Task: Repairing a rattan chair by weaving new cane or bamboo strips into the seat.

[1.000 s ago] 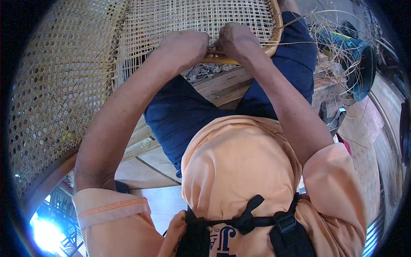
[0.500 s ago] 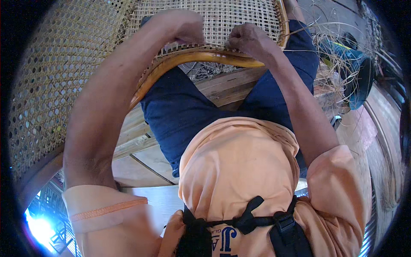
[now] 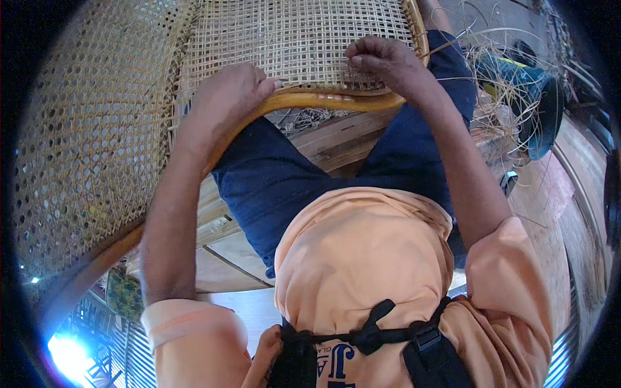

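Note:
A woven cane seat panel (image 3: pixel 291 39) in an open grid lies over my lap, edged by a glossy honey-brown curved frame (image 3: pixel 323 99). My left hand (image 3: pixel 233 94) is closed at the panel's left front edge. Its thumb points right along the frame, and the curled fingers hide whatever they hold. Over the panel's front right part is my right hand (image 3: pixel 388 61), fingers bent and thumb against the forefinger; anything between them is too small to make out. Fine cane strands show along the inner edge of the frame between the two hands.
A larger cane-woven panel (image 3: pixel 90 129) rises at the left with a brown border. Loose cane strands (image 3: pixel 498 84) tangle at the right beside a dark teal container (image 3: pixel 550 116). Wooden boards (image 3: pixel 343 132) lie beneath my legs in navy trousers (image 3: pixel 265 155).
My left hand has come down and left, from over the panel's middle to its front left edge. My right hand has shifted slightly right, away from the left one.

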A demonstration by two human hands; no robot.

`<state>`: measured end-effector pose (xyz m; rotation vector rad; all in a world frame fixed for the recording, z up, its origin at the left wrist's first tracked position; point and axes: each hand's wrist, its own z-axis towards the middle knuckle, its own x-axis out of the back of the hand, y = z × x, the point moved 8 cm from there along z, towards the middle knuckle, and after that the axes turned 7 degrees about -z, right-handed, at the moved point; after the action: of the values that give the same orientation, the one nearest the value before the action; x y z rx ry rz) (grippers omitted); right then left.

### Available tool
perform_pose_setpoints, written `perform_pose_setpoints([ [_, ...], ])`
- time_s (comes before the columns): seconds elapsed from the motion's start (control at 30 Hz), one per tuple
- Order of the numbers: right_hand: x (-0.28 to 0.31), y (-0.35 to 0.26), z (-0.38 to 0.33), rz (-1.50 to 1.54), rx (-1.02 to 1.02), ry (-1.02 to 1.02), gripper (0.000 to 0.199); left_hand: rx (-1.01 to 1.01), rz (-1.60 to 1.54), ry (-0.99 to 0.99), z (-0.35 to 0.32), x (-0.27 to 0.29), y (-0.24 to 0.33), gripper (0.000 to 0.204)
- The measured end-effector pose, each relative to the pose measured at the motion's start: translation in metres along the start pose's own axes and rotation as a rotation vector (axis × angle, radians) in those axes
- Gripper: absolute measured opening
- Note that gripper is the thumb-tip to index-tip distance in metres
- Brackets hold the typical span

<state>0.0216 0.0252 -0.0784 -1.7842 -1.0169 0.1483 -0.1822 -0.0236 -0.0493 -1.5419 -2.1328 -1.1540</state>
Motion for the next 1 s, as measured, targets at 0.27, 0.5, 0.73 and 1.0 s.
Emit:
perform_pose_setpoints([
  [0.27,0.019,0.003,-0.008,0.227,-0.089,0.126,0.017,0.229,-0.383,0.151,-0.033,-0.014,0.019,0.035],
  [0.5,-0.024,-0.038,-0.005,-0.43,0.021,-0.159,0.028,0.186,-0.059,0.411,-0.034,-0.011,0.029,0.015],
  [0.73,-0.036,-0.04,-0.013,-0.705,0.182,-0.074,0.031,0.134,0.048,0.275,-0.017,-0.01,0.035,0.015],
  [1.0,-0.04,-0.041,-0.013,-0.81,0.155,-0.025,0.018,0.064,-0.157,0.095,0.009,-0.009,0.016,0.031],
])
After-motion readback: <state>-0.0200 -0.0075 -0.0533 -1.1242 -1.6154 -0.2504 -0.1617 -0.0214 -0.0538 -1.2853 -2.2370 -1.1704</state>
